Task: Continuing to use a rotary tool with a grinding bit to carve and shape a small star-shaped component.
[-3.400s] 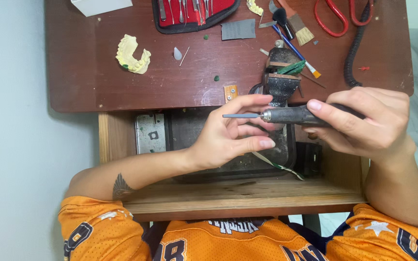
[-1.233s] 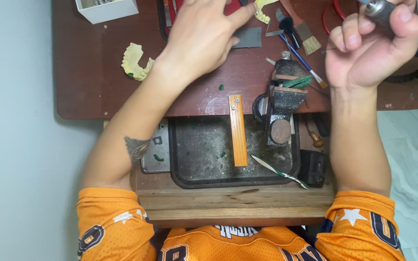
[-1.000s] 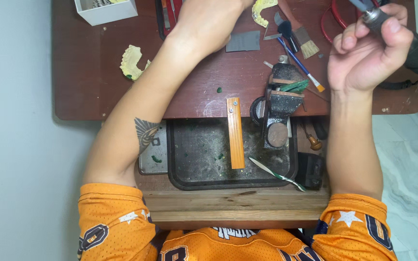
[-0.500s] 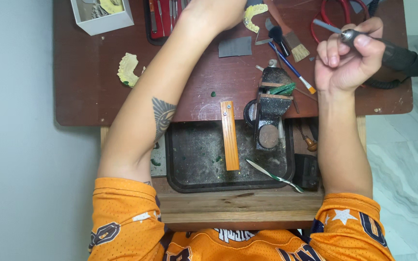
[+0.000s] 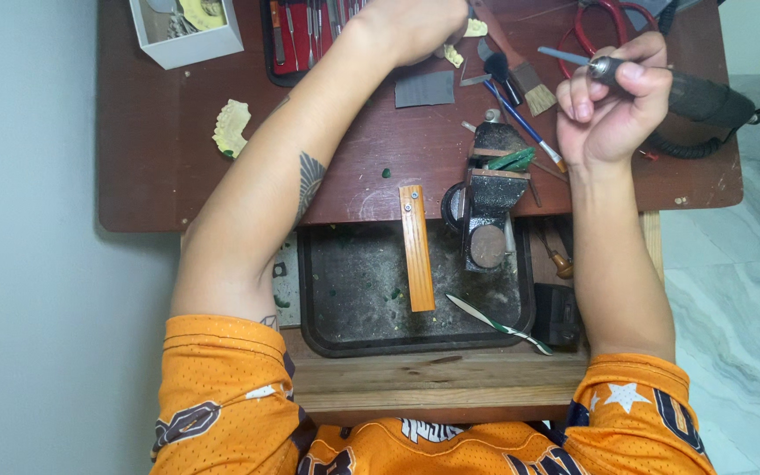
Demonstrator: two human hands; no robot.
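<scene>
Starting at the left, the white box [image 5: 188,40] is cut off by the top edge, so you cannot make out what lies inside it. Below it, a pale yellow cast [image 5: 231,128] lies alone on open brown desktop [image 5: 151,176], with free room out to the desk's left edge. Your left forearm crosses the desk diagonally; your left hand [image 5: 415,26] is cut off at the top of the frame beside the red tool case [image 5: 296,40], so you cannot tell whether it is spread or gripping. A grey square of abrasive sheet [image 5: 425,88] lies just below it. Toward you, the dark tray [image 5: 354,290] sits recessed under the desk edge, with an orange wooden peg [image 5: 416,248] jutting over it and the black vise [image 5: 490,189] just right of the peg. Your right hand [image 5: 613,110] is curled tightly around the rotary handpiece [image 5: 697,95], raised over the desk near its right edge, bit pointing left. Red scissors [image 5: 604,22] are partly hidden behind that hand.
</scene>
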